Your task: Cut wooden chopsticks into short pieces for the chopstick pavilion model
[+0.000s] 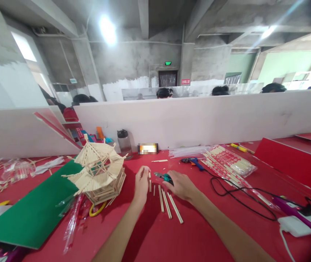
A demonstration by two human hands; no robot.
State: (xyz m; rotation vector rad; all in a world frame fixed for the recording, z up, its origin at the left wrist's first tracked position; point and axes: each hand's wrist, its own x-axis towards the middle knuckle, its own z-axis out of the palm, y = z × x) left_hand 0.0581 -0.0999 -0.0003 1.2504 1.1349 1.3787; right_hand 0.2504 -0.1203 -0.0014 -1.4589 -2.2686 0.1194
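In my right hand [181, 185] is a pair of cutting pliers [167, 177] with teal-and-black handles, its jaws pointing left. My left hand [141, 185] is closed near those jaws, with a short wooden stick [149, 174] at its fingertips; the fingers partly hide it. Short cut pieces [150, 186] lie on the red tabletop [155, 236] beside it. Several longer sticks [167, 205] rest between my forearms. To the left stands a model pavilion [100, 174] built of wooden sticks, with a two-tiered roof.
A green board [38, 203] lies at left under part of the model. A blue glue gun [193, 162], its black cord [226, 194] and bagged sticks [228, 162] are at right. A bottle [124, 141] stands by the white partition [199, 122]. A white plug [294, 226] sits near the right edge.
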